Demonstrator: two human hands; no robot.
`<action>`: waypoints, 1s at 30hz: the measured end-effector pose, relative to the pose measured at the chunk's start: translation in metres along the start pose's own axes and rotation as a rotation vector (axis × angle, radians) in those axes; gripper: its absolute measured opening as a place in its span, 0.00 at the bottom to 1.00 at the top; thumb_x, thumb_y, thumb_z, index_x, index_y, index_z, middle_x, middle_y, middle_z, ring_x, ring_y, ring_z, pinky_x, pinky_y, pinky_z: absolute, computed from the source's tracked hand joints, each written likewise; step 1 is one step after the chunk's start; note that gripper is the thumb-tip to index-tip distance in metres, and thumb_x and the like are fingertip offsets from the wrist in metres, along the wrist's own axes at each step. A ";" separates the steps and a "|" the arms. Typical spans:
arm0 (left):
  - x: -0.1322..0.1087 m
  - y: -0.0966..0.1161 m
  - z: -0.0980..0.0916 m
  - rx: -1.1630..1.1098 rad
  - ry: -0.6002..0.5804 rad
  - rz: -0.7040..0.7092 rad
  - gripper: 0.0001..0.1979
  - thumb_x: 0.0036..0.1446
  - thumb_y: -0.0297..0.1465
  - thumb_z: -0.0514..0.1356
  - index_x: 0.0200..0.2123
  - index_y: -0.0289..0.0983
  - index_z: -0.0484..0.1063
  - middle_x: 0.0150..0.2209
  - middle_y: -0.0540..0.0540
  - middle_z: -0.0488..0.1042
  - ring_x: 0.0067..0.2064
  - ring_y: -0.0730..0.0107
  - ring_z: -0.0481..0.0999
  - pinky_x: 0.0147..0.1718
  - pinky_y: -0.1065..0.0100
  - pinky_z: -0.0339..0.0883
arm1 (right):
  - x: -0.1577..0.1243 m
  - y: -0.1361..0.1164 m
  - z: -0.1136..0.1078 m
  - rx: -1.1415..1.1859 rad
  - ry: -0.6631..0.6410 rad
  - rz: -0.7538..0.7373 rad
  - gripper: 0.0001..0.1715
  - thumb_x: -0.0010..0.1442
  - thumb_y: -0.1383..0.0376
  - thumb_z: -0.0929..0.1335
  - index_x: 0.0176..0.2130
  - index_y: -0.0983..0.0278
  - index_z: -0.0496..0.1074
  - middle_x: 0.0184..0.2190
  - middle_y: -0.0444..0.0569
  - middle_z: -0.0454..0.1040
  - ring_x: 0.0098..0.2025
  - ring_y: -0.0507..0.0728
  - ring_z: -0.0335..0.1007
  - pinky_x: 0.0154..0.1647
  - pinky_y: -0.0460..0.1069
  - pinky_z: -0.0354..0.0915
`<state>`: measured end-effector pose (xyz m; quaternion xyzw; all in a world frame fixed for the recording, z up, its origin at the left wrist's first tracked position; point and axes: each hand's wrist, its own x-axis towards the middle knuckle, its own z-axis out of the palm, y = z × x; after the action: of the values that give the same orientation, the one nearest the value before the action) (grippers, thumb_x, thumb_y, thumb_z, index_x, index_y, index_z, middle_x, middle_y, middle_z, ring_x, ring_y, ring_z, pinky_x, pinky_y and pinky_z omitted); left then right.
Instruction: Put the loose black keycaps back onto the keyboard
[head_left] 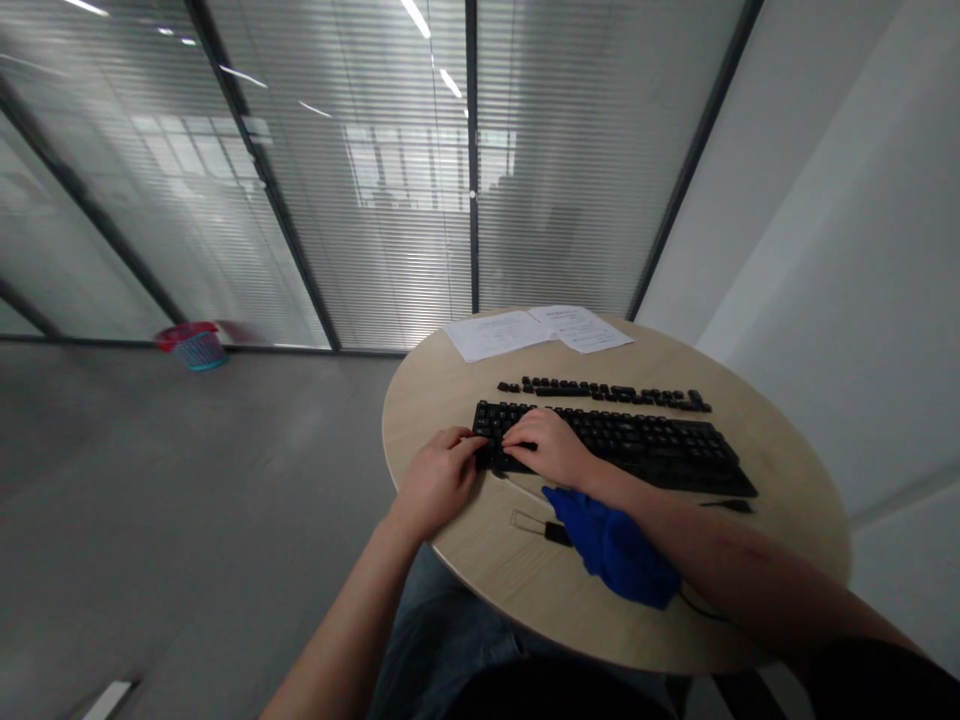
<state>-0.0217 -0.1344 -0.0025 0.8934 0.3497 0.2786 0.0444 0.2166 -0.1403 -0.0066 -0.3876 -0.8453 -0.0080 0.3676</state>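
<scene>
A black keyboard (660, 440) lies on the round wooden table. At its left end my left hand (441, 478) is closed, thumb and fingertips on the keyboard's edge. My right hand (553, 446) reaches over the left part of the keys, fingers curled and thumb and fingertips brought together; whatever is between them is too small to make out. Behind the keyboard, loose black keycaps (622, 393) lie in rows. A wire keycap puller (556, 533) with a black handle rests in front, partly under a crumpled blue cloth (619, 550) beneath my right forearm.
Printed sheets of paper (499, 334) lie at the table's far edge. A dark, slim tool (735, 506) sits near the keyboard's front right corner. Beyond the table are a glass partition with blinds (390, 260) and a red and blue basket (199, 350) on the floor.
</scene>
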 end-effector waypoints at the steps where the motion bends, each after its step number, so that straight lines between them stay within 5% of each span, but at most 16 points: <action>1: 0.000 0.003 0.002 0.022 0.007 0.008 0.20 0.63 0.24 0.55 0.56 0.39 0.75 0.54 0.40 0.75 0.52 0.56 0.75 0.53 0.55 0.72 | 0.000 0.000 0.000 -0.006 -0.002 -0.003 0.03 0.60 0.67 0.75 0.36 0.59 0.82 0.39 0.47 0.84 0.43 0.59 0.77 0.49 0.57 0.67; 6: -0.001 0.015 0.009 0.090 0.027 0.004 0.24 0.61 0.24 0.57 0.60 0.38 0.71 0.59 0.37 0.71 0.58 0.51 0.71 0.58 0.49 0.70 | 0.001 -0.002 -0.004 -0.038 0.019 0.016 0.04 0.61 0.67 0.74 0.37 0.60 0.83 0.50 0.52 0.81 0.52 0.62 0.73 0.57 0.60 0.67; 24: 0.002 0.010 0.011 0.036 0.046 0.012 0.23 0.59 0.24 0.57 0.57 0.38 0.74 0.57 0.38 0.74 0.56 0.51 0.74 0.57 0.48 0.72 | 0.012 -0.009 -0.010 -0.131 -0.223 0.202 0.04 0.60 0.62 0.75 0.37 0.57 0.84 0.55 0.53 0.78 0.63 0.66 0.68 0.65 0.64 0.61; 30: 0.002 0.007 0.013 0.056 0.035 0.041 0.23 0.59 0.24 0.58 0.58 0.41 0.74 0.59 0.37 0.72 0.57 0.50 0.73 0.58 0.46 0.70 | 0.007 -0.006 -0.016 -0.100 -0.136 0.106 0.05 0.61 0.65 0.74 0.38 0.58 0.85 0.56 0.53 0.77 0.65 0.66 0.66 0.66 0.63 0.60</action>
<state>-0.0097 -0.1371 -0.0108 0.8963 0.3395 0.2853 0.0075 0.2195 -0.1441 0.0111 -0.4493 -0.8451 -0.0045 0.2896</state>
